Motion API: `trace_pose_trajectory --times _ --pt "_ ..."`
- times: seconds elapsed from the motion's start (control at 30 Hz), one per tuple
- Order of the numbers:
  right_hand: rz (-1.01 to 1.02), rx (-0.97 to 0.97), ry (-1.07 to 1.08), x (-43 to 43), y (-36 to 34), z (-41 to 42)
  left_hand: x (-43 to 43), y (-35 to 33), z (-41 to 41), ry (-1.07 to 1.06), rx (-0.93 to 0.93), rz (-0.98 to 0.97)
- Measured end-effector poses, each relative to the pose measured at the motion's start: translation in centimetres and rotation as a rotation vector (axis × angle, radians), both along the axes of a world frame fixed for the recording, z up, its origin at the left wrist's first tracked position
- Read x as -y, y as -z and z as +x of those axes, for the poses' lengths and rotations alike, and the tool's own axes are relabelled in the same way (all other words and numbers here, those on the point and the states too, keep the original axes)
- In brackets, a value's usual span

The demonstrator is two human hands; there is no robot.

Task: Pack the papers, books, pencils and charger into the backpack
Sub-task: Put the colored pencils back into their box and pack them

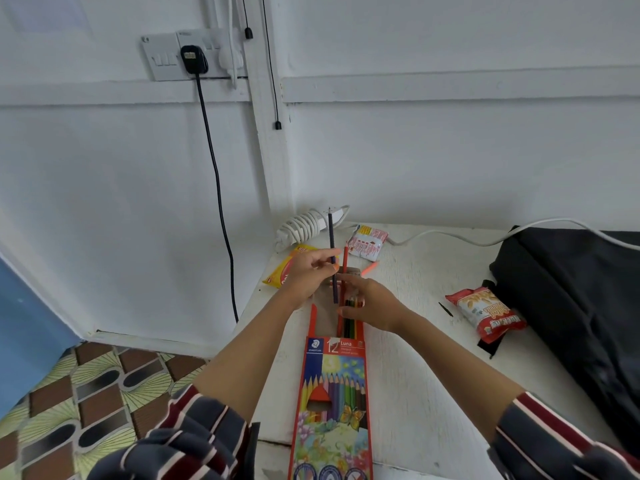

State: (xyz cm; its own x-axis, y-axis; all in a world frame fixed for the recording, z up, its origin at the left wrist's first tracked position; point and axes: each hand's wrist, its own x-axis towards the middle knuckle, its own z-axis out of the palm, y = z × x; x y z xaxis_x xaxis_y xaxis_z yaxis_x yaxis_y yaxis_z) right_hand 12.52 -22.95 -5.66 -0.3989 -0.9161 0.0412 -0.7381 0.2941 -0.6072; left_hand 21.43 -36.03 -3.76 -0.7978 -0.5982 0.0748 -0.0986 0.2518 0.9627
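One dark pencil [331,244] is pinched in your left hand [310,270], tip up, lined up to slide into the open pencil box [332,393]. Your right hand [372,304] lays its fingers over the pencils at the box's mouth, probably to steady them; whether it actually grips one is hard to tell. A loose orange pencil [370,268] lies just beyond. The white charger [304,225] sits coiled at the tabletop's [415,358] far corner, and the black backpack [571,299] lies to your right, unpacked.
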Motion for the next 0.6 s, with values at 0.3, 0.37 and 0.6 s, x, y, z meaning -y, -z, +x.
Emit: trace_pose_trajectory --times 0.3,0.37,0.6 --pt "0.113 -0.093 -0.006 -0.3 0.5 -0.7 0.0 0.1 0.2 0.048 0.023 -0.072" --pt "0.125 -0.08 -0.009 -0.3 0.7 -0.7 0.1 0.2 0.3 0.016 0.01 -0.058" --pt "0.198 -0.125 -0.022 -0.3 1.8 -1.3 0.2 -0.2 1.1 0.042 0.056 -0.107"
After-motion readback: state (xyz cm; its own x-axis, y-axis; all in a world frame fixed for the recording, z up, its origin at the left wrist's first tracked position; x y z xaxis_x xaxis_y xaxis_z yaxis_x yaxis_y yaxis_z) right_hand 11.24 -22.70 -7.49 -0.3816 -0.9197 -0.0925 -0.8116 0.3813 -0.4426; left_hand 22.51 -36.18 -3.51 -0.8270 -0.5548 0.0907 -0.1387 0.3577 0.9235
